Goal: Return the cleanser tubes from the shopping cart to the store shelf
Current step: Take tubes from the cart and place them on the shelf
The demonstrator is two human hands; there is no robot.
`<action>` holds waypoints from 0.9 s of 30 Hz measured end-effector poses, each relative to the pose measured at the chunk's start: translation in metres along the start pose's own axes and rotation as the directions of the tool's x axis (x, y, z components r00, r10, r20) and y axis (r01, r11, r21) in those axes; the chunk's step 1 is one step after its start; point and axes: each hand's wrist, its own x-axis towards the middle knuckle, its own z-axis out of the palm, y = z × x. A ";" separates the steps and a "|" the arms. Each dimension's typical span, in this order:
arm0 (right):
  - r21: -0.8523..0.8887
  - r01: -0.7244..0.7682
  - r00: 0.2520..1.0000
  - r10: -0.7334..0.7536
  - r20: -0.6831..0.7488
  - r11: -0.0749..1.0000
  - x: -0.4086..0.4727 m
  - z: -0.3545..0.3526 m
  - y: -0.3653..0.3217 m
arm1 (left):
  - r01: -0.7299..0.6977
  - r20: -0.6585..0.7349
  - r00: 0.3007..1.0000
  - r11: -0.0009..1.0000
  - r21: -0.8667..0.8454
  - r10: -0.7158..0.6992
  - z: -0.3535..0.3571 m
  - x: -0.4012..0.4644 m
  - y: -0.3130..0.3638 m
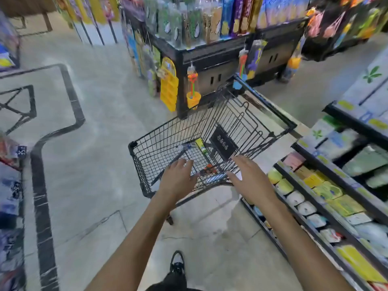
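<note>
Both hands are out over the near end of a black wire shopping cart (pixel 210 131) sitting in the middle of the frame. The left hand (pixel 178 177) has its fingers straight-ish and relaxed, holding nothing, right at the cart's near rim. The right hand (pixel 248 175) is spread wide with the fingers fanned, also holding nothing, just above the handle end.

Down in the cart's basket there's a yellow-green tube (pixel 202 147) lying near the far side of the floor, with a clear bluish tube (pixel 185 147) just left of it. It's all pretty blurry, so can't say much more about them.

The store shelf (pixel 327 208) runs along the right edge of the frame, stocked with boxes and packs. A black shoe (pixel 177 262) shows at the bottom center on the gray floor (pixel 100 175).
</note>
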 end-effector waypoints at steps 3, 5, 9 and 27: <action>-0.005 0.008 0.999 -0.008 0.050 1.000 0.043 0.012 -0.023 | 0.026 0.054 0.998 1.000 0.013 -0.026 0.013 0.027 -0.042; -0.008 0.007 0.996 -0.006 0.087 1.000 0.070 0.018 -0.031 | 0.052 0.110 0.992 0.998 0.018 -0.054 0.021 0.044 -0.063; -0.019 0.004 0.986 -0.001 0.168 1.000 0.131 0.032 -0.025 | 0.090 0.202 0.975 0.995 0.030 -0.094 0.040 0.081 -0.095; -0.287 0.253 0.549 0.108 0.829 0.924 0.402 0.235 0.110 | 0.186 0.596 0.765 0.970 0.158 -0.244 0.238 0.239 -0.185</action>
